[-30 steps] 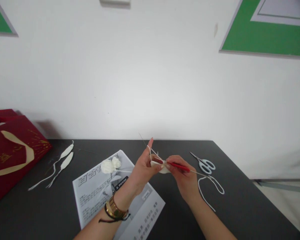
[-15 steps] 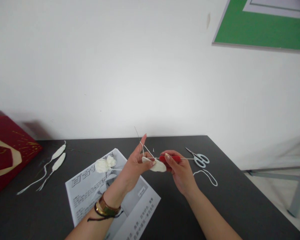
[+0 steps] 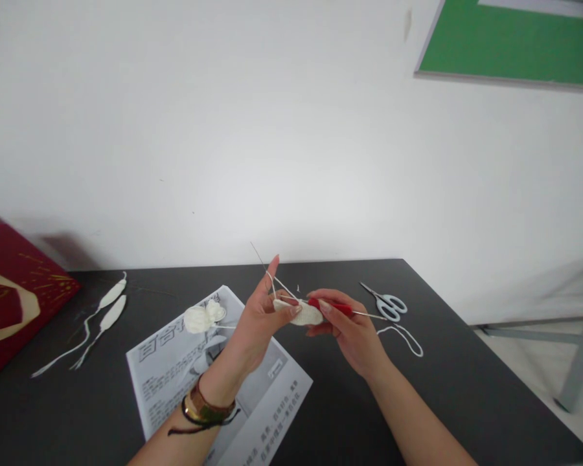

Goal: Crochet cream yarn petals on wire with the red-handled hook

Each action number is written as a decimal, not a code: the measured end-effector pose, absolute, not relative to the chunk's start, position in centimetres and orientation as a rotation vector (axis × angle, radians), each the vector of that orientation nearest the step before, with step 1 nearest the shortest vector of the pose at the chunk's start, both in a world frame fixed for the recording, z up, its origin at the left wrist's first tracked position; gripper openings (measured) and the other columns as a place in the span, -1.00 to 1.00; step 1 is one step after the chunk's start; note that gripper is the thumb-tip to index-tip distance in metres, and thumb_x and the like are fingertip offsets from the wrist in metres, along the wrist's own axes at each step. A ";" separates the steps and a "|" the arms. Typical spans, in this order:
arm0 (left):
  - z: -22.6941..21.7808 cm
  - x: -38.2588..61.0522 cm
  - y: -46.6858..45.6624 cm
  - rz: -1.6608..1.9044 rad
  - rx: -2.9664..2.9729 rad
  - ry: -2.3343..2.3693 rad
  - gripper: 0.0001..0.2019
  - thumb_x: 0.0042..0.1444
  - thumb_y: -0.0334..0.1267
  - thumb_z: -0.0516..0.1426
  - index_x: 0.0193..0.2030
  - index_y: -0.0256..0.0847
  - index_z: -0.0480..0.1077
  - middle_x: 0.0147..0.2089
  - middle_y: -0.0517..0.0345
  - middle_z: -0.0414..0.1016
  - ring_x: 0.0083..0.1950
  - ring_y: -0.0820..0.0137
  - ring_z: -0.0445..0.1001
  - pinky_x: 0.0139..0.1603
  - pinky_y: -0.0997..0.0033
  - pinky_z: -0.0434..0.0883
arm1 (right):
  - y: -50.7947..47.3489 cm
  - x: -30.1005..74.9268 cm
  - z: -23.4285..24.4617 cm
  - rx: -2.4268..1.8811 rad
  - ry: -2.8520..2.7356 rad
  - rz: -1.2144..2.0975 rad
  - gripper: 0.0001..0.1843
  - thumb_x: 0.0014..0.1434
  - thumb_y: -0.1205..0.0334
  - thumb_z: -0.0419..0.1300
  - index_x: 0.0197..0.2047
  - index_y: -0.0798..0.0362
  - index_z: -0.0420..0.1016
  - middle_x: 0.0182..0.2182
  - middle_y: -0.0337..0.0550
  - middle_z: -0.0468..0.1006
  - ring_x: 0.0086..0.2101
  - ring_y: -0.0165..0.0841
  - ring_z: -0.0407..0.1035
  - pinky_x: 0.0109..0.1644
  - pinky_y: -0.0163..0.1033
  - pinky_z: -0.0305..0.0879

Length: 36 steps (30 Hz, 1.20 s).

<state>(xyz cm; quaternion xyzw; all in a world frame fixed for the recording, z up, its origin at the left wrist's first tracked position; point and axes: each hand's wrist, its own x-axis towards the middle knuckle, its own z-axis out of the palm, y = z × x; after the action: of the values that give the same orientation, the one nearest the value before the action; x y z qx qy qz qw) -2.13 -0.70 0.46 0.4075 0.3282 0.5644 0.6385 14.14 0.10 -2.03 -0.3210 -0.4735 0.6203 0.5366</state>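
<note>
My left hand (image 3: 262, 315) pinches a small white crocheted piece (image 3: 311, 315) between thumb and fingers. Its raised index finger carries a strand of white yarn (image 3: 285, 288) that runs down to the piece, and a thin wire sticks up beside that finger. My right hand (image 3: 348, 327) is closed around the red handle of a crochet hook (image 3: 339, 307). The hook's metal shaft points left into the top edge of the piece, while its other end juts out to the right. The hook's very tip is hidden near the left fingers.
A printed sheet (image 3: 175, 375) lies under my left forearm, with a white yarn ball (image 3: 199, 319) on it. Scissors (image 3: 388, 305) and a yarn loop (image 3: 411, 343) lie right. Two white leaf-shaped pieces (image 3: 113, 314) and a red bag (image 3: 14, 285) are left on the black table (image 3: 350, 414).
The crochet hook has tilted, its right end now lower, and my right fingers have shifted on the handle. My left index finger and the yarn appear slightly further left.
</note>
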 end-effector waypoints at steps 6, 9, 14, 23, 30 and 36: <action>0.4 -2.2 -0.7 1.287 0.946 0.738 -0.13 -0.04 -0.36 0.25 0.35 0.05 -0.11 -0.43 0.29 0.42 -0.40 0.50 0.39 -0.27 0.47 0.28 | 0.3 14.2 -2.2 -0.784 -1.147 1.431 -0.71 -0.09 0.27 0.37 -0.22 0.01 0.56 -0.35 -0.19 0.58 -0.40 -0.34 0.44 -0.41 -0.26 0.48; 0.3 -2.2 -0.6 1.287 0.951 0.723 -0.17 -0.01 -0.36 0.24 0.34 0.04 -0.09 -0.44 0.29 0.44 -0.39 0.51 0.39 -0.26 0.48 0.27 | 0.2 14.2 -2.1 -0.790 -1.162 1.385 -0.78 -0.09 0.26 0.37 -0.28 0.01 0.58 -0.38 -0.19 0.58 -0.46 -0.37 0.44 -0.39 -0.25 0.47; 0.2 -2.3 -0.5 1.298 0.959 0.710 -0.20 0.03 -0.37 0.21 0.35 0.01 -0.11 -0.44 0.27 0.45 -0.40 0.53 0.38 -0.28 0.51 0.27 | 0.1 14.2 -1.7 -0.767 -1.189 1.367 -0.82 -0.07 0.27 0.37 -0.31 -0.02 0.60 -0.41 -0.19 0.58 -0.46 -0.36 0.45 -0.35 -0.23 0.45; 0.7 -2.4 -0.7 1.228 1.042 0.725 -0.09 0.00 -0.37 0.24 0.37 0.03 -0.24 -0.37 0.22 0.46 -0.36 0.50 0.38 -0.28 0.49 0.28 | 0.3 14.7 -1.9 -0.774 -1.207 1.342 -0.83 -0.06 0.28 0.36 -0.31 -0.04 0.60 -0.37 -0.18 0.60 -0.42 -0.35 0.46 -0.32 -0.25 0.44; 0.4 -2.8 -0.6 1.204 1.043 0.626 -0.09 0.02 -0.43 0.22 0.35 0.13 -0.26 -0.29 0.21 0.46 -0.27 0.46 0.41 -0.16 0.41 0.28 | 0.3 14.7 -1.9 -0.712 -1.225 1.322 -0.83 -0.03 0.31 0.34 -0.29 -0.02 0.60 -0.34 -0.18 0.60 -0.41 -0.37 0.47 -0.34 -0.30 0.46; 0.4 -3.1 -0.6 1.180 1.031 0.630 -0.10 0.02 -0.45 0.22 0.35 0.12 -0.22 -0.30 0.20 0.46 -0.26 0.45 0.42 -0.16 0.39 0.27 | 0.2 14.7 -1.9 -0.693 -1.219 1.311 -0.82 0.01 0.33 0.31 -0.25 -0.03 0.59 -0.30 -0.17 0.60 -0.41 -0.37 0.49 -0.35 -0.29 0.49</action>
<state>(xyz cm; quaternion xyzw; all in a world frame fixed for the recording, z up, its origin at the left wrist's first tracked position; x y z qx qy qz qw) -3.13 -0.62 0.43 0.4565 0.2789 0.5225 0.6640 14.74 0.15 -1.86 -0.2956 -0.5203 0.5593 0.5737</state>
